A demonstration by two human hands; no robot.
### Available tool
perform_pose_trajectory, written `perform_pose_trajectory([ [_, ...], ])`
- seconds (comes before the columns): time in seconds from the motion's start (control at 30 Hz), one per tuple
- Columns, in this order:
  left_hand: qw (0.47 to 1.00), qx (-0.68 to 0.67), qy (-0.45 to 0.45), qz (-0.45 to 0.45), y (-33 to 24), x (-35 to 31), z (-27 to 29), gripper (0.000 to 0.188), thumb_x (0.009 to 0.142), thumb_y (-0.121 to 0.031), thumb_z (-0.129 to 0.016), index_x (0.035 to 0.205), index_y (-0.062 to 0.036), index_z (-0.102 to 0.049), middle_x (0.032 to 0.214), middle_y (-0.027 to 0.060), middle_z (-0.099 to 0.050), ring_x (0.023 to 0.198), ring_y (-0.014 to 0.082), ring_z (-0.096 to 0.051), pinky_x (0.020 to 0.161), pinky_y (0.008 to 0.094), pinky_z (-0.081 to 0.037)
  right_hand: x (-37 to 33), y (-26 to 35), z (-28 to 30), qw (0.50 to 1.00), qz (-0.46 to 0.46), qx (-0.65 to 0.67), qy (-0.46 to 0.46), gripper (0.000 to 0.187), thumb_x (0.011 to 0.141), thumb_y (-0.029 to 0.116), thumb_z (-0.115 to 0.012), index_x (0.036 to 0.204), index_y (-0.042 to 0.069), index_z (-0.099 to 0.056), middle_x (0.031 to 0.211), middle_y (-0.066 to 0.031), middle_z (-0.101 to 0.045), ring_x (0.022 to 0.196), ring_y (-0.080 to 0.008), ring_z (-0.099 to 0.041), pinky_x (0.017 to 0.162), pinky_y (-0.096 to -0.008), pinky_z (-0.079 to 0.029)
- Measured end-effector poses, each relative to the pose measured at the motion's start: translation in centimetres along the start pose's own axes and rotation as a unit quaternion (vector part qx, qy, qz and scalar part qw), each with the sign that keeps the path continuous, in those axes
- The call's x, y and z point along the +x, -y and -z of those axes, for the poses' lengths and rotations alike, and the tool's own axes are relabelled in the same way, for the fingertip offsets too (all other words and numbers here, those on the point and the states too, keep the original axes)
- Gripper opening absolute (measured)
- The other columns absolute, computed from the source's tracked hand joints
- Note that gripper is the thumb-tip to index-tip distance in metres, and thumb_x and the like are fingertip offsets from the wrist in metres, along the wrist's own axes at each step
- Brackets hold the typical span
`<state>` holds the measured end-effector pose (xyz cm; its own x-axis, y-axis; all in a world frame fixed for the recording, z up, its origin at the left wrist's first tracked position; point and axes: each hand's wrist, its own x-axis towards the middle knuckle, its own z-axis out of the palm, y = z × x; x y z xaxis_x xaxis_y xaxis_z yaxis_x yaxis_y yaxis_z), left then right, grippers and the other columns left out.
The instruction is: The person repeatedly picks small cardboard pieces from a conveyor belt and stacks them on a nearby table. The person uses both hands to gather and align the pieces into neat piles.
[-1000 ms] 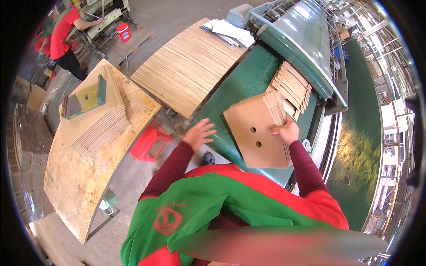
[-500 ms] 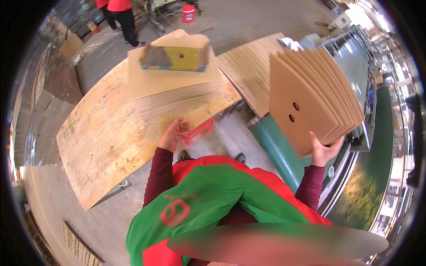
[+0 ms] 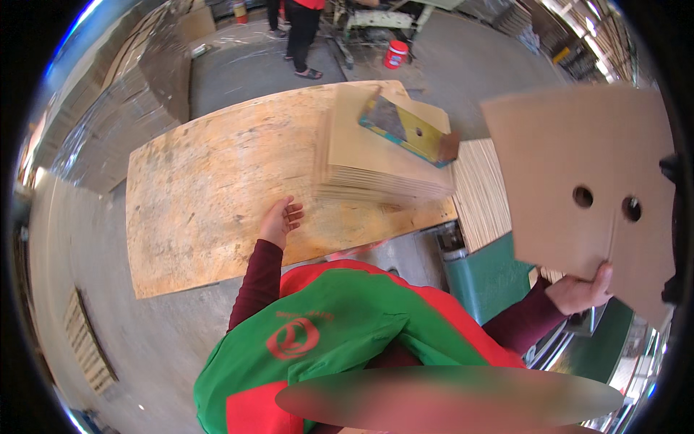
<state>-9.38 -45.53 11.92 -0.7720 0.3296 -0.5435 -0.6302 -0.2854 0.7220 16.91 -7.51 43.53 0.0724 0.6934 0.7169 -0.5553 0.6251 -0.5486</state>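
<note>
My right hand (image 3: 582, 291) grips flat brown cardboard sheets (image 3: 557, 145) by their lower edge, the thumb on the front face. The front sheet has two round holes, and it hides any sheets behind it. My left hand (image 3: 282, 219) hovers over the wooden table (image 3: 217, 188), fingers loosely bent and apart, holding nothing. To its right on the table lies a stack of flat cardboard (image 3: 354, 145). A yellow, grey and teal cardboard piece (image 3: 412, 132) with a small hole rests on that stack, slightly blurred.
Beyond the table's right end stand tightly packed cardboard sheets (image 3: 478, 188) beside a green surface (image 3: 488, 271). A person in black trousers (image 3: 304, 36) stands past the table, near a red bucket (image 3: 395, 54). Wrapped stacks (image 3: 130, 116) are at the left; a pallet (image 3: 88, 340) lies on the floor.
My right hand has swung the cardboard sheets outward to the right, turning their holed face toward me. My left hand remains empty. The view has turned, so the table appears shifted.
</note>
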Motion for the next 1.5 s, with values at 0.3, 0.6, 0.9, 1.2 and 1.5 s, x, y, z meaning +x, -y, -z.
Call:
perform_pose_trajectory([
  [0.3,0.944,-0.179,-0.231,-0.156,2.5,-6.9,9.8,0.037,0.092,-0.036,-0.055,0.119,-0.0102,-0.056,0.099,0.0049,-0.064,0.089,0.0198,-0.061,0.074,0.0367,-0.046,-11.6,-4.2,-32.8,0.853,0.248,0.115,0.444,0.085,0.057,0.024,-0.089,0.127,-0.002,-0.047,0.118,-0.0147,-0.057,0.107,-0.0272,-0.059,0.09,-0.04,-0.05],
  [0.6,0.824,-0.292,-0.469,-0.125,16.3,-19.6,17.7,0.052,0.09,-0.043,-0.052,0.131,-0.0122,-0.051,0.115,0.0084,-0.061,0.099,0.0243,-0.059,0.082,0.0406,-0.044,-42.7,-9.6,-41.0,0.598,0.42,0.023,0.683,0.058,0.072,0.017,-0.067,0.125,0.005,-0.049,0.093,-0.0143,-0.052,0.088,-0.0309,-0.052,0.078,-0.0432,-0.041],
  [0.9,0.775,-0.342,-0.528,-0.053,24.4,-19.7,19.3,0.044,0.09,-0.038,-0.051,0.123,-0.0093,-0.052,0.113,0.0095,-0.061,0.098,0.0264,-0.059,0.083,0.0449,-0.043,-50.6,-14.5,-27.4,0.627,0.446,0.059,0.636,0.045,0.083,0.019,-0.054,0.127,0.011,-0.052,0.113,-0.0188,-0.053,0.11,-0.0353,-0.051,0.092,-0.0471,-0.039],
  [1.2,0.97,-0.097,-0.223,-0.003,13.8,-8.7,12.8,0.036,0.088,-0.032,-0.055,0.117,-0.0114,-0.057,0.104,0.0068,-0.067,0.089,0.0193,-0.064,0.072,0.0339,-0.046,-44.9,-8.3,-28.2,0.666,0.294,0.038,0.685,0.044,0.073,0.017,-0.062,0.117,0.014,-0.059,0.119,-0.0133,-0.053,0.114,-0.0306,-0.05,0.093,-0.0466,-0.038],
  [1.5,0.98,0.111,0.062,0.153,12.1,-2.3,8.8,0.038,0.092,-0.037,-0.057,0.119,-0.0109,-0.055,0.106,0.0025,-0.064,0.096,0.0166,-0.061,0.076,0.0311,-0.044,-34.6,-11.2,-12.9,0.692,0.018,0.081,0.717,0.015,0.078,0.013,-0.067,0.093,0.013,-0.068,0.098,-0.0041,-0.066,0.086,-0.0244,-0.063,0.072,-0.0371,-0.05],
])
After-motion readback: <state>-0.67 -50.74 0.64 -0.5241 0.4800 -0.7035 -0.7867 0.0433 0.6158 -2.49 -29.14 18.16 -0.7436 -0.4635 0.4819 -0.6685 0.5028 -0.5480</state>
